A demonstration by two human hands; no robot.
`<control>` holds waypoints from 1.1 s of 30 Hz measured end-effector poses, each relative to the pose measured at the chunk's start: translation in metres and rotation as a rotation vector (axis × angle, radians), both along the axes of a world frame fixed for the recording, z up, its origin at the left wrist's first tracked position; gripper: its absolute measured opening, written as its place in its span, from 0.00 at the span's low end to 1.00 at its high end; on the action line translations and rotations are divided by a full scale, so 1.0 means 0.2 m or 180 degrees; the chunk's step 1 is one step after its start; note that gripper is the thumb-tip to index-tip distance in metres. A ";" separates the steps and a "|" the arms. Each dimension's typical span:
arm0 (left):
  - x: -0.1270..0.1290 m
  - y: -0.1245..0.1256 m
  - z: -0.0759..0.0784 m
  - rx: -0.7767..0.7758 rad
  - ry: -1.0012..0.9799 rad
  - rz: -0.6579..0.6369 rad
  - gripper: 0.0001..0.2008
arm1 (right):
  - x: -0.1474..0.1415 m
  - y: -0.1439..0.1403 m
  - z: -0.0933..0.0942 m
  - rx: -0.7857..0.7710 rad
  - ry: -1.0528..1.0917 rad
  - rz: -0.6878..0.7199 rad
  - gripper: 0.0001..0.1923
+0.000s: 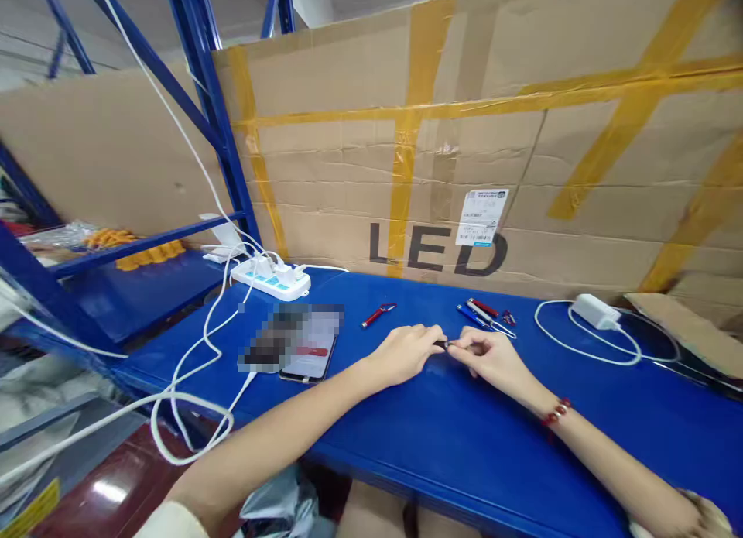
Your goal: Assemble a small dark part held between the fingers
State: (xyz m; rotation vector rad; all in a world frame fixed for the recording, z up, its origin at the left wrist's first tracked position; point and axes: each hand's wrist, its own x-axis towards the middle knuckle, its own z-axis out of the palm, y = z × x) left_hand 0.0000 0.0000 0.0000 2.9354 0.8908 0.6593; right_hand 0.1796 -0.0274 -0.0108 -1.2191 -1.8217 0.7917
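Head view: both hands on one small part

I see my left hand (406, 352) and right hand (491, 356) meeting mid-desk (464, 445), fingertips of both pinched on a small dark part (444, 344). Pens (484, 312) lie toward the far edge; a phone (307, 344) sits left.

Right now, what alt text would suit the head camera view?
Two bare hands, left hand and right hand, meet over a blue table, pinching a small dark part between them. Nearby lie a phone, pens, a white power strip and a charger.
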 end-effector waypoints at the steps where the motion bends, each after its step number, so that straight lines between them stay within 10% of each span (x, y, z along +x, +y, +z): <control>1: 0.00 0.00 0.00 -0.0007 0.0002 -0.0030 0.05 | -0.01 0.01 0.00 -0.0006 0.0037 -0.0011 0.18; 33: 0.01 0.01 -0.01 0.0021 -0.0137 0.0083 0.09 | -0.03 -0.01 0.04 -0.0021 0.0068 -0.0269 0.17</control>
